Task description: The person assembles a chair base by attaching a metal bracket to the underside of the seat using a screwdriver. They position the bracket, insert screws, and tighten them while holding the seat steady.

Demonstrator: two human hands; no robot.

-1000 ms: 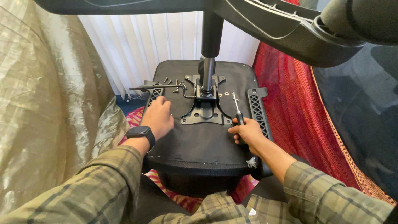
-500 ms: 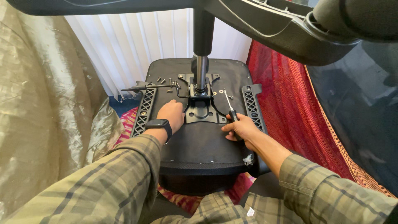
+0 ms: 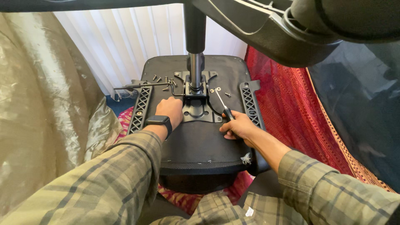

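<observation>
Bracing the metal plate (image 3: pixel 200 109) at centre of the upturned chair seat (image 3: pixel 196 141), your left hand (image 3: pixel 170 111) lies flat, fingers together; your right hand (image 3: pixel 238 127) at 3 o'clock is fisted around the screwdriver (image 3: pixel 222 104). Next move likely calls for seating its tip on a loose screw (image 3: pixel 228 94) at 1 o'clock.

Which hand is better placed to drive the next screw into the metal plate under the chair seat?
Probably the right hand: it already holds the screwdriver, whose tip points toward the plate. The left hand rests at the plate's left edge and holds no tool; it is nearer the loose screws.
</observation>
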